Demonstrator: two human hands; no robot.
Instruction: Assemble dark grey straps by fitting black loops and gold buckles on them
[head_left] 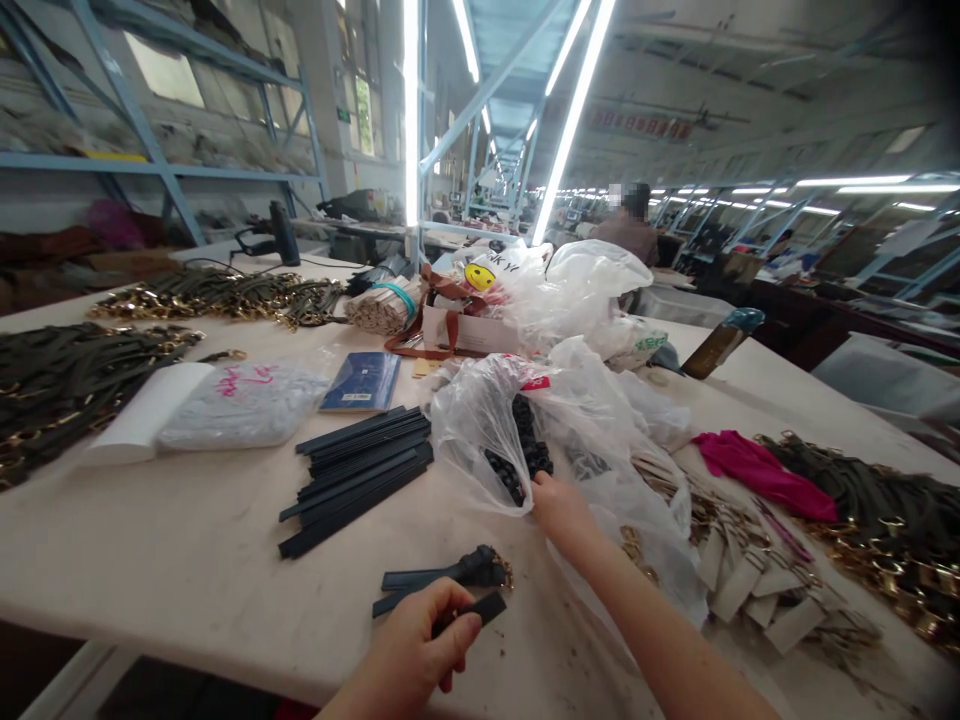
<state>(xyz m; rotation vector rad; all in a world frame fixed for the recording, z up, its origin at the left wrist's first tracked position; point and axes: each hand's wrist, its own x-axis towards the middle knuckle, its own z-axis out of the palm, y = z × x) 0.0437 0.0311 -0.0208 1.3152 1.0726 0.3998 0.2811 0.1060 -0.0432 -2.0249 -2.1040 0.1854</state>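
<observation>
At lower centre I have the strip (489, 608), flat, dark and square-ended, pinched between thumb and fingers of my left hand (427, 635). Just beyond it lies a dark strap (476, 568), its thick end edged in gold metal. My right hand (559, 505), near the middle of the frame, is at the mouth of a crinkled clear bag (469, 410) of small, chunky black pieces (531, 445); I can't tell whether its fingers grip film or a piece. Left of the bag, long matte strips (364, 475) lie fanned on the pale, smooth surface (187, 545). At right I see flat beige tabs (757, 575) and a crumpled magenta cloth (761, 472).
</observation>
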